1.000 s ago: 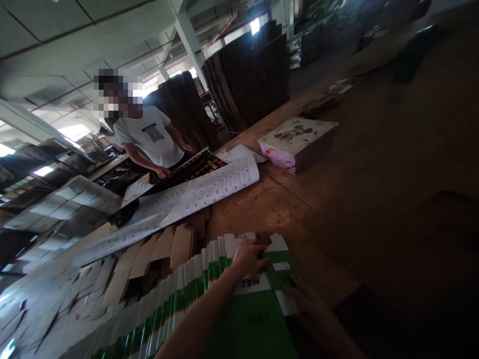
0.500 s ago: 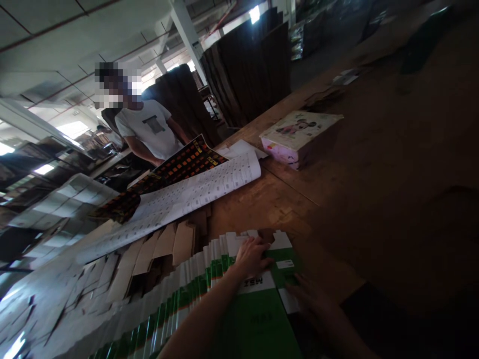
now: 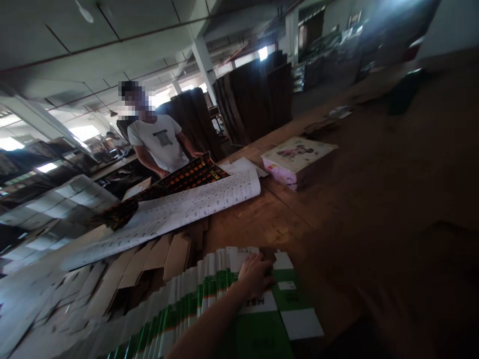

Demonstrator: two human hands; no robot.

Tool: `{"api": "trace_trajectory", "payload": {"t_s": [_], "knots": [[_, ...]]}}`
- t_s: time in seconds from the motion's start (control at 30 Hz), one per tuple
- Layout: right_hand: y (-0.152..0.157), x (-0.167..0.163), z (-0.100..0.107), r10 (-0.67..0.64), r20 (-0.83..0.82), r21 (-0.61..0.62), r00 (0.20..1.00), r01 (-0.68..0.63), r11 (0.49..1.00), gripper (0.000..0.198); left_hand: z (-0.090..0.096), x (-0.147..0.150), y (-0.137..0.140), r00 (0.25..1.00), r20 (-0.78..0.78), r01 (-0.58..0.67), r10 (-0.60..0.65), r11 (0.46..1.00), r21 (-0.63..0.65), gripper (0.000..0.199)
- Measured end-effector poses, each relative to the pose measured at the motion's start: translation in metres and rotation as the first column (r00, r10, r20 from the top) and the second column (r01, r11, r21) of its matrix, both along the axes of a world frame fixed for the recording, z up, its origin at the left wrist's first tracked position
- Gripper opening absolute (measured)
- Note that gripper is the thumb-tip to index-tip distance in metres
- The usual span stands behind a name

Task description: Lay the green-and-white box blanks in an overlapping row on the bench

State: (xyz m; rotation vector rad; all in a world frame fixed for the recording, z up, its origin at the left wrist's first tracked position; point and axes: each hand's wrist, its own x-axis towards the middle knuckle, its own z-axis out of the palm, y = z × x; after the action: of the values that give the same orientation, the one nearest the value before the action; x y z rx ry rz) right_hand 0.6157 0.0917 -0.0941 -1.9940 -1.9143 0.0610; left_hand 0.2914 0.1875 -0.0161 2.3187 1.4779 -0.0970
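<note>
A row of flattened green-and-white cartons [image 3: 262, 321] leans in an overlapping fan across the near part of the table. My left hand [image 3: 256, 274] lies on the front carton near its upper flaps, fingers spread over the printed face. To the right of the fingers, that carton's side panel with a white flap [image 3: 301, 323] shows uncovered. My right hand [image 3: 389, 311] is off to the right, apart from the cartons. It is dark and smeared by motion, so its fingers cannot be made out clearly.
Across the brown table [image 3: 277, 219], a person [image 3: 160, 142] holds a black-and-orange printed sheet [image 3: 190, 177]. A long white printed sheet [image 3: 198, 199] lies before it, with brown cardboard pieces [image 3: 160, 254] nearer. A box with a cartoon picture [image 3: 295, 162] stands at the back right.
My right hand has moved away from the cartons to the right. My left hand stays on the front carton. The camera view has tilted upward slightly.
</note>
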Motion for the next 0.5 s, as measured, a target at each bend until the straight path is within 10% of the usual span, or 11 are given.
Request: {"api": "trace_trajectory", "payload": {"t_s": [0.3,0.4,0.5], "knots": [[0.015,-0.047,0.094,-0.069,-0.691,-0.231,0.720,-0.129,0.964,0.057,0.009,-0.001,0.013,0.927,0.302,-0.222,0.221,0.974,-0.031,0.038],[0.000,-0.083,0.093,-0.166,-0.834,-0.289,0.526,-0.160,0.944,0.069,0.020,0.004,0.014,0.838,0.397,-0.455,0.375,0.881,0.129,0.048],[-0.020,-0.124,0.068,-0.194,-0.901,-0.323,0.387,-0.303,0.897,0.068,0.022,0.013,0.011,0.938,0.279,-0.280,0.207,0.926,0.254,0.053]]}}
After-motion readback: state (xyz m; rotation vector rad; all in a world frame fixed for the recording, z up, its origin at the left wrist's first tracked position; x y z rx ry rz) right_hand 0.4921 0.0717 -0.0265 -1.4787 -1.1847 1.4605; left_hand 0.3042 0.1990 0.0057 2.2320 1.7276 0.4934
